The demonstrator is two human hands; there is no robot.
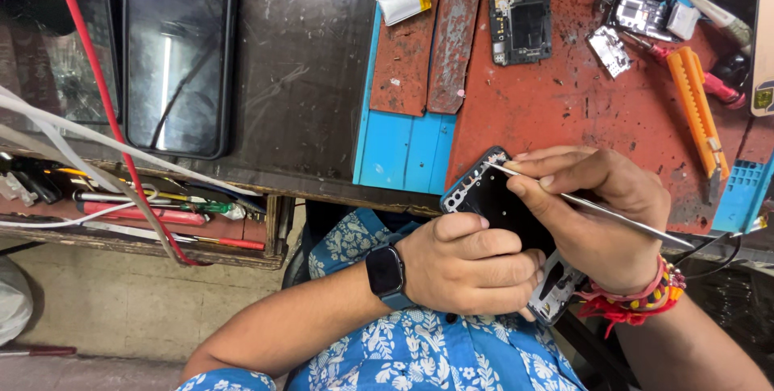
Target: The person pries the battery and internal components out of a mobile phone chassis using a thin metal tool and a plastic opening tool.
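Observation:
My left hand grips a black opened phone body at its lower part, holding it over the near edge of the workbench. A dark smartwatch sits on that wrist. My right hand pinches thin metal tweezers like a pen. Their tip touches the upper edge of the phone body near its camera corner. Coloured thread bands circle my right wrist.
A red and blue repair mat holds a circuit board, a small battery, loose parts and an orange utility knife. Two dark phones lie at the left. Screwdrivers fill an open drawer.

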